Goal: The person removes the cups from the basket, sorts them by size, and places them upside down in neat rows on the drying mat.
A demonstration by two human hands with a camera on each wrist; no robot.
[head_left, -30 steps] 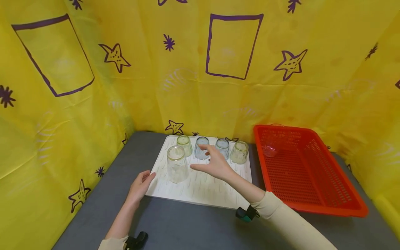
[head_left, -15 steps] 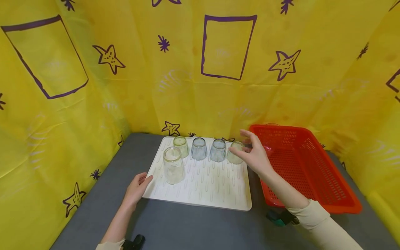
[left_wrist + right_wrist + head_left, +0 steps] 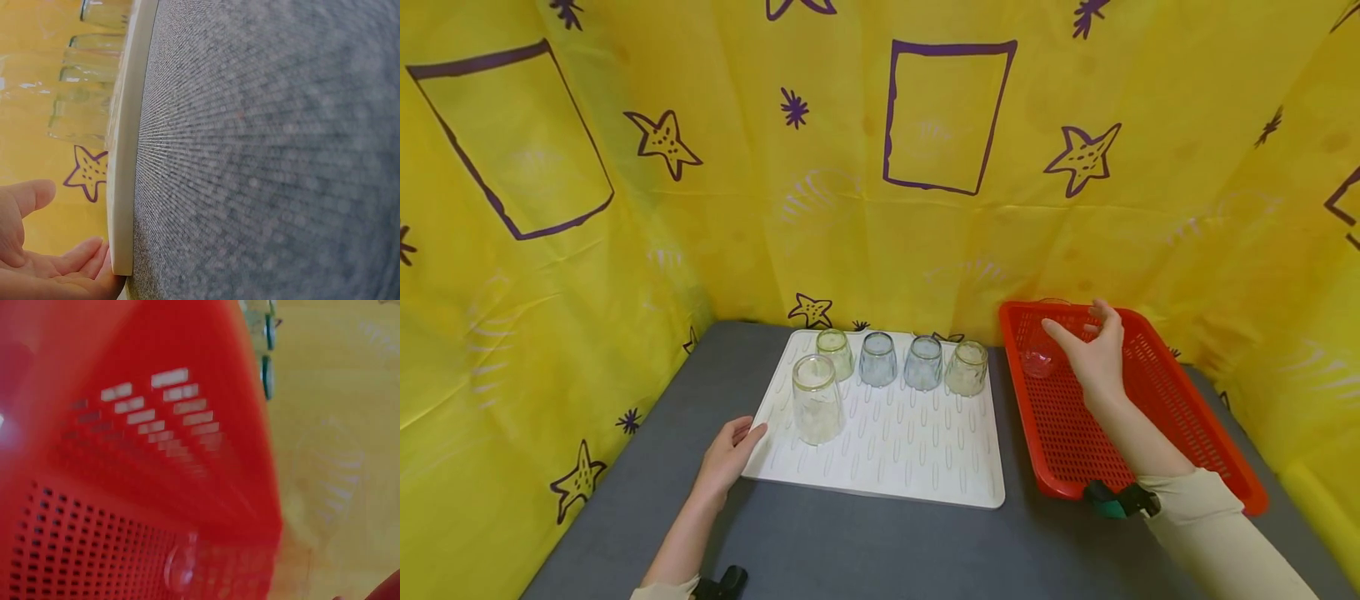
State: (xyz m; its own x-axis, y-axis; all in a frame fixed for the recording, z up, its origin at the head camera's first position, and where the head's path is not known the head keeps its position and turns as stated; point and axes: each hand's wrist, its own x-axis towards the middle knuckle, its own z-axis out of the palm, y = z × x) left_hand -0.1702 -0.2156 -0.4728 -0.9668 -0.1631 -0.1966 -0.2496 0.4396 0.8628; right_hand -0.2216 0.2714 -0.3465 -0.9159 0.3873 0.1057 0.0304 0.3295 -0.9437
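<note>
My right hand (image 3: pixel 1093 358) is over the red basket (image 3: pixel 1036 446), its thumb and fingers spread apart around nothing. A clear glass (image 3: pixel 1037 363) lies in the basket's far left corner, below and left of that hand. My left hand (image 3: pixel 726 454) is at the left edge of the white ridged tray (image 3: pixel 887 458); in the left wrist view its fingertips (image 3: pixel 94 247) touch the tray's edge, thumb held away. On the tray, a tall clear glass (image 3: pixel 817 408) stands in front of a row: a greenish glass (image 3: pixel 841 358), two bluish glasses (image 3: pixel 878 360) and a yellowish-green glass (image 3: pixel 966 369).
Yellow cloth (image 3: pixel 730 242) with purple drawings hangs close behind and on both sides. The grey tabletop (image 3: pixel 865 550) shows in front of the tray. A narrow grey strip separates the tray from the basket's raised left wall.
My right hand has moved right, from above the tray past the row of glasses to above the basket. The left hand stays at the tray's edge. The head view has shifted slightly.
</note>
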